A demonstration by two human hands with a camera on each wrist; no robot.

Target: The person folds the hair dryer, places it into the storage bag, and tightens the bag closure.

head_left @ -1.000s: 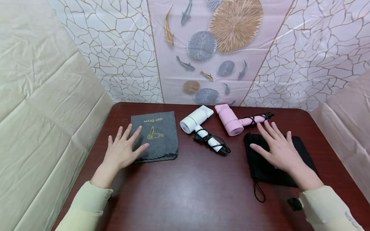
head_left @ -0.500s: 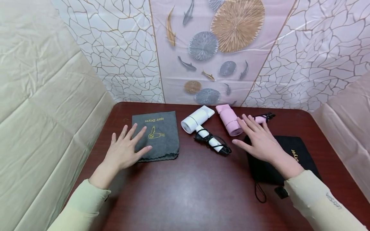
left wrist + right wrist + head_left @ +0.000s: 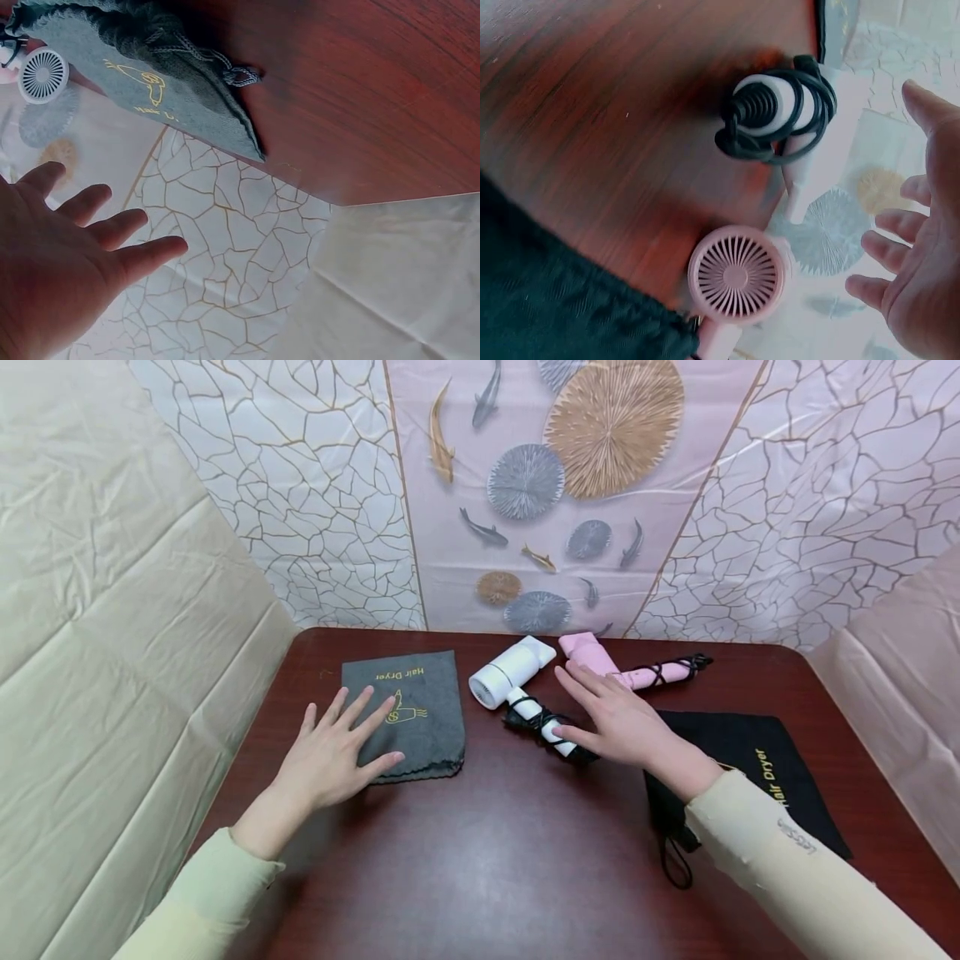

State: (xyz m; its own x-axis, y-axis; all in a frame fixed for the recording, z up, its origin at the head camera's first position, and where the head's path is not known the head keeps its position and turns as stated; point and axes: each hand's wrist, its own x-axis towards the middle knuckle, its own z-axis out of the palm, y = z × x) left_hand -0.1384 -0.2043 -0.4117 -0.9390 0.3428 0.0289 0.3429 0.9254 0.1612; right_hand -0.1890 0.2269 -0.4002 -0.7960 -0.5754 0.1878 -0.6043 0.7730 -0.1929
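Observation:
My left hand (image 3: 322, 760) hovers with spread fingers over the left edge of a dark grey drawstring pouch (image 3: 435, 735) printed "Hair Dryer". Its palm and fingers (image 3: 142, 259) show in the left wrist view, holding nothing. Fingers extended, my right hand (image 3: 630, 725) is above the table, between a white hair dryer (image 3: 504, 675) and a pink hair dryer (image 3: 588, 652). In the head view it covers part of the pink one and the white handle's end. The right wrist view shows that hand (image 3: 930, 262) apart from both dryers. Black cords wrap both handles.
A black drawstring pouch (image 3: 798, 802) lies at the right, partly under my right forearm in view. The dark red-brown table (image 3: 450, 877) meets a patterned backdrop (image 3: 525, 552) at the back. Pale cloth walls (image 3: 135, 610) stand at the sides.
My right hand has moved left from over the black pouch toward the two hair dryers, uncovering the pouch's lettering. My left hand has shifted slightly right and toward me. The objects stay put.

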